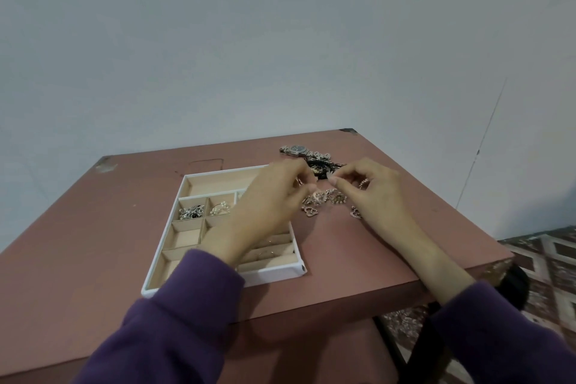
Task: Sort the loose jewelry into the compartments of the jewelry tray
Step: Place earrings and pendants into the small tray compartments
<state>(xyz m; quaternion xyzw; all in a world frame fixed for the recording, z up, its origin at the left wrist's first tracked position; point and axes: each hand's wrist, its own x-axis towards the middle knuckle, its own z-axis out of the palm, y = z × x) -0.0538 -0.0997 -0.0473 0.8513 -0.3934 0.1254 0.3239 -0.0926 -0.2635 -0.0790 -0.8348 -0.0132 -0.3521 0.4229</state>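
A white jewelry tray with beige compartments lies on the pink table. Two of its small compartments hold silver pieces and pearl pieces. To its right lies a loose pile of rose-gold and silver jewelry. My left hand reaches over the tray's right side, fingertips pinched just above the pile. My right hand is pinched opposite it, fingertips nearly meeting. What the fingers hold is too small to make out. A ring shows on a right finger.
A silver wristwatch and a dark patterned piece lie beyond the pile near the table's far edge. The table's right edge drops to a patterned floor. A wall stands close behind.
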